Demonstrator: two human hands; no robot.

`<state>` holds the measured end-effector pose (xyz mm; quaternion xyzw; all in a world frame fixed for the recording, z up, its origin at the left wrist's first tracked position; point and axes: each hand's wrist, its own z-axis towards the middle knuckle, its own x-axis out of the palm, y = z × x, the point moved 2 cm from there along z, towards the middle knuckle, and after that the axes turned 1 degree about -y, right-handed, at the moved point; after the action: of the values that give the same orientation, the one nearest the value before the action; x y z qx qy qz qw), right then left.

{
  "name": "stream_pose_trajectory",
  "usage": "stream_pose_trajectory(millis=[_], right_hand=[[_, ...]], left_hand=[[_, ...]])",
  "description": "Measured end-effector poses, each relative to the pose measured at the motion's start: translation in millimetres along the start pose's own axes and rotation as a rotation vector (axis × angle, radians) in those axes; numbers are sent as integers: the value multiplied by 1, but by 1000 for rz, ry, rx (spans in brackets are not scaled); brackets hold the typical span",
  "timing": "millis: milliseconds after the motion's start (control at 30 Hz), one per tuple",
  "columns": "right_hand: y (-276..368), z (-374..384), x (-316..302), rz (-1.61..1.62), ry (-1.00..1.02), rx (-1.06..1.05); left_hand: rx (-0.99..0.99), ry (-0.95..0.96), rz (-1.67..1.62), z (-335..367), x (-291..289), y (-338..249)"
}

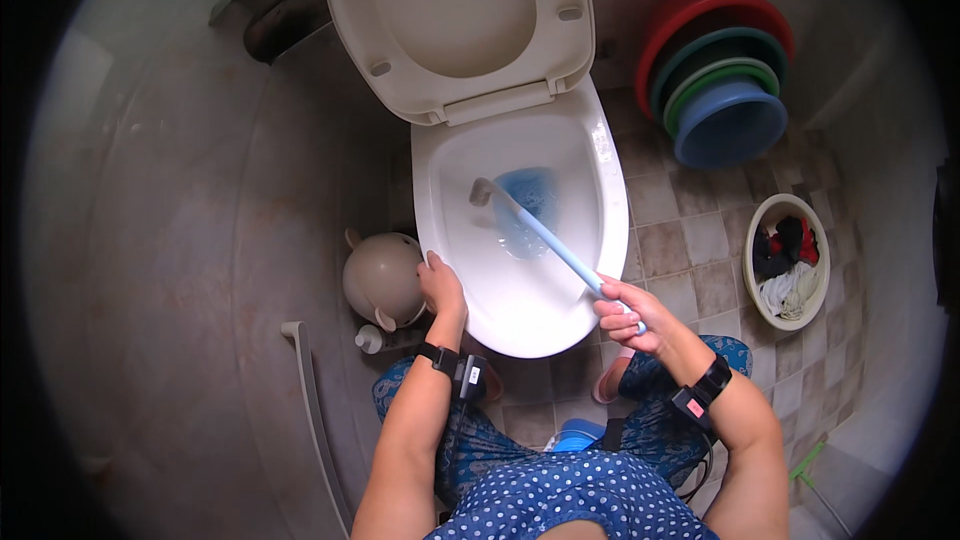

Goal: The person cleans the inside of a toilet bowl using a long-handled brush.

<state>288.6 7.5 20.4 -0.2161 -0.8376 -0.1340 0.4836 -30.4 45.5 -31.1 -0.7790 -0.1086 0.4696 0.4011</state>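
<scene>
A white toilet bowl (530,325) stands in front of me, its seat and lid (460,10) raised. Blue water (530,192) lies at the bottom of the bowl. My right hand (632,315) is wrapped round the light-blue handle of a toilet brush (560,250), over the bowl's near right edge. The brush slants up and left into the bowl, its greyish head against the inner wall left of the water. My left hand (440,285) grips the bowl's left rim from outside; part of its fingers is hidden.
Left of the bowl are a round beige bin (385,280) and a small white bottle (369,340). Stacked basins (730,130) stand at the far right. A cream basin (757,290) with clothes is on the right. A green-handled tool (806,464) lies lower right.
</scene>
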Motion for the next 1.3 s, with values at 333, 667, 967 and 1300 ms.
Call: stream_pose_trajectory(millis=[333,667,967,1300], right_hand=[[-13,-42,10,94,89,18],[-19,-53,6,194,199,10],[-25,-60,-8,277,244,1],[-16,-34,19,-204,-100,-180]], left_hand=[[-31,16,36,-6,-7,-10],[-85,19,43,-9,-10,-14],[-114,48,54,-11,-12,-19],[-138,37,33,-8,-9,-14]])
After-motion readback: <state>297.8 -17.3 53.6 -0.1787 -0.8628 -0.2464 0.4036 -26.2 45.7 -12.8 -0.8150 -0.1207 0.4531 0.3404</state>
